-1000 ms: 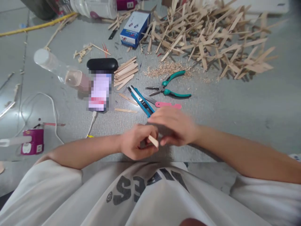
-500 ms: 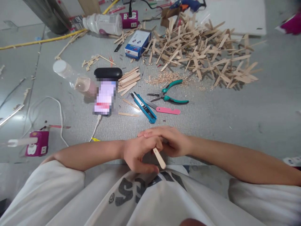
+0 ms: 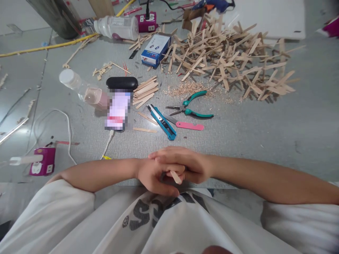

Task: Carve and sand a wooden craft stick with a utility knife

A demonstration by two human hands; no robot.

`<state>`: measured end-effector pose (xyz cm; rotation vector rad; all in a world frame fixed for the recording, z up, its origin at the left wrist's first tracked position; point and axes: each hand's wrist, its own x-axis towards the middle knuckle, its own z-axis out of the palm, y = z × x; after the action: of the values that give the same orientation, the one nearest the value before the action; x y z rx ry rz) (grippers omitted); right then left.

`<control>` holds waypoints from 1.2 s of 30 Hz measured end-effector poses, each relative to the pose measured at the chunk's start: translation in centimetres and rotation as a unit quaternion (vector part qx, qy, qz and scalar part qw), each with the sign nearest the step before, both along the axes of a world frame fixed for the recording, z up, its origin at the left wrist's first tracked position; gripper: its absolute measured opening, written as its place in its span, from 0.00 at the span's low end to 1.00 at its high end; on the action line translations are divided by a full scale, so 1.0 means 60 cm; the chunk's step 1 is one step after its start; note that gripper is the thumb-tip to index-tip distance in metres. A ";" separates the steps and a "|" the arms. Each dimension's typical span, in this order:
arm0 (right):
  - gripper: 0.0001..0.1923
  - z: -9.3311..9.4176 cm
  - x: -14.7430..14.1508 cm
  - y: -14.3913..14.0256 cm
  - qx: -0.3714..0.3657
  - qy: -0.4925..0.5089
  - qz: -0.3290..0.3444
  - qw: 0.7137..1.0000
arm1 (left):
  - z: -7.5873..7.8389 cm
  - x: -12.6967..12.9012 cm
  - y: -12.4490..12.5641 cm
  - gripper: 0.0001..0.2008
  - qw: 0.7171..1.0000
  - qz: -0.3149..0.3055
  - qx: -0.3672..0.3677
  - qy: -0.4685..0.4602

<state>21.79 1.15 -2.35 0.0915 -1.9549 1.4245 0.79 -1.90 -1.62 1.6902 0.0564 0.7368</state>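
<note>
My left hand is closed, its fingers curled around a wooden craft stick. One rounded end of the stick sticks out toward my shirt; the rest is hidden among the fingers. My right hand lies across the left, its fingers pressed together over the left hand's knuckles, and what its palm grips is out of sight. Just beyond the hands on the table lie a blue utility knife, a pink-handled blade and green-handled needle-nose pliers, spread apart.
A big heap of joined craft sticks covers the back right, with wood chips before it. Loose sticks lie by a phone and a black case. A blue-white box and bottles stand behind.
My right hand has slid leftward and closed further over my left hand. Less of the craft stick shows, and its free end is higher, farther from my shirt.
</note>
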 end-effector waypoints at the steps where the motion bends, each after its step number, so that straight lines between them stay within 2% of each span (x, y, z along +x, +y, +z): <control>1: 0.41 0.000 -0.001 -0.004 -0.003 0.011 0.004 1.000 | -0.001 0.001 -0.001 0.26 1.000 -0.004 0.003 0.001; 6: 0.30 0.003 -0.005 -0.019 -0.037 0.030 -0.043 0.998 | -0.012 0.008 0.002 0.29 1.000 -0.006 -0.006 -0.014; 8: 0.29 0.004 -0.007 -0.018 -0.034 0.026 -0.057 0.997 | -0.010 0.011 0.005 0.28 0.999 0.012 -0.001 -0.038; 11: 0.32 0.001 -0.007 -0.007 -0.039 0.016 -0.071 0.997 | -0.002 0.016 0.008 0.30 0.993 0.060 0.011 -0.099; 13: 0.38 -0.004 -0.006 0.004 -0.029 0.010 -0.062 0.998 | 0.000 0.018 0.006 0.31 0.987 0.086 0.011 -0.134; 17: 0.43 -0.013 -0.001 0.019 0.011 -0.010 -0.040 0.999 | -0.016 0.024 0.000 0.36 0.968 0.111 0.022 -0.222; 19: 0.40 -0.013 0.002 0.018 0.028 -0.034 -0.036 0.998 | -0.032 0.028 -0.002 0.37 0.961 0.099 0.076 -0.245; 22: 0.30 -0.006 0.002 0.007 0.019 -0.068 -0.045 0.996 | -0.057 0.038 -0.002 0.37 0.970 0.157 0.069 -0.172; 24: 0.22 0.001 0.001 -0.003 -0.007 -0.092 -0.072 0.993 | -0.066 0.043 0.000 0.37 0.945 0.144 0.112 -0.272; 25: 0.20 0.005 0.000 -0.008 -0.015 -0.102 -0.089 0.991 | -0.067 0.045 0.001 0.39 0.938 0.153 0.121 -0.288; 28: 0.22 0.012 -0.001 -0.019 -0.013 -0.123 -0.129 0.984 | -0.052 0.043 -0.001 0.46 0.961 0.200 0.077 -0.176; 31: 0.17 0.011 -0.003 -0.023 -0.018 -0.134 -0.151 0.979 | -0.032 0.039 -0.007 0.48 0.957 0.208 0.077 -0.187; 35: 0.03 0.007 -0.010 -0.015 -0.038 -0.132 -0.141 0.980 | -0.022 0.038 -0.012 0.40 0.948 0.215 0.029 -0.234; 36: 0.05 0.007 -0.012 -0.011 -0.042 -0.128 -0.129 0.982 | -0.020 0.037 -0.012 0.37 0.946 0.227 0.024 -0.230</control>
<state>21.09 0.50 -1.95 -0.3889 -2.0201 1.3959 3.00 -2.64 -2.82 1.5232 0.1017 1.4756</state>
